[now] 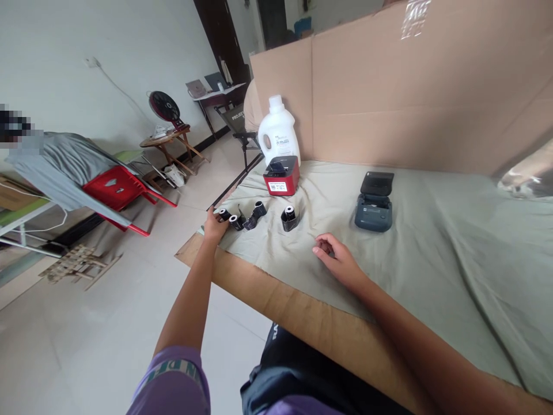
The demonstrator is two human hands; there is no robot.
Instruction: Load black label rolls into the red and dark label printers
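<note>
At the table's left edge my left hand (215, 227) has its thumb and fingers around the leftmost black roll (223, 214), which stands on the cloth. Right beside it are a second black roll (235, 222) and a third black roll (260, 208), with a loose dark strip (249, 222) curling between them. Another black roll (290, 215), partly unwound, stands apart to the right. My right hand (336, 256) hovers low over the cloth, its fingers loosely curled and thumb apart, with nothing visible in it. The nearest thing ahead of it is a dark label printer (374, 212) with its lid raised.
A red and black printer (283, 177) stands before a white detergent bottle (279, 134). A green cloth (415, 276) covers the table, bordered by a brown cardboard edge (276, 288). Tall cardboard (410, 92) walls the back. Off left, a person sits near a red chair (116, 190).
</note>
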